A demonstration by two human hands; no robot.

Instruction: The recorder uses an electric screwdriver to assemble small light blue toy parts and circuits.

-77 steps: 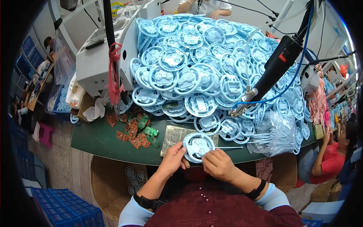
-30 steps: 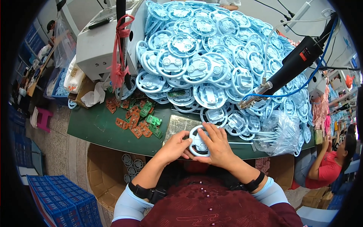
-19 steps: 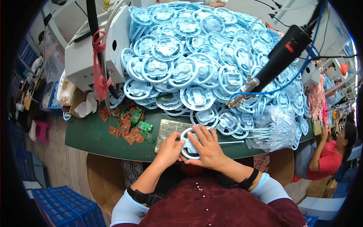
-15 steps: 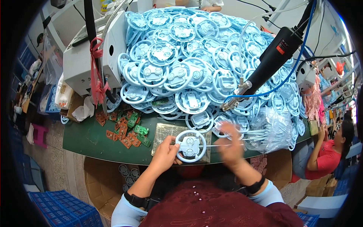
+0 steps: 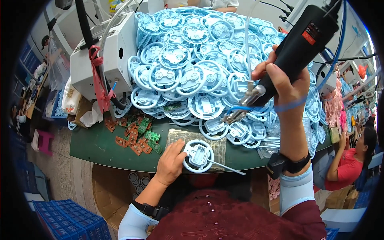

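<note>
A light blue toy steering wheel (image 5: 199,155) rests on a taped pad (image 5: 175,138) near the table's front edge, its inner side with the square housing facing up. A thin pale rod (image 5: 226,167) sticks out from it to the right. My left hand (image 5: 170,163) is closed on the wheel's left rim. Up at the right, my right hand (image 5: 291,82) is wrapped round a black power screwdriver (image 5: 306,38) that hangs tilted, its metal tip end (image 5: 240,111) pointing down left over the pile. The tip stays apart from the held wheel.
A large heap of light blue wheels (image 5: 196,78) covers the table's far side. Orange circuit boards (image 5: 134,138) and green ones (image 5: 153,136) lie at the left, by a white machine box (image 5: 102,60). A blue hose (image 5: 286,105) crosses my right wrist. Another person (image 5: 346,160) sits at the right.
My right hand has gone from beside the rod up to the screwdriver and grasped it. The wheel has been turned over, and its rod now slants down to the right.
</note>
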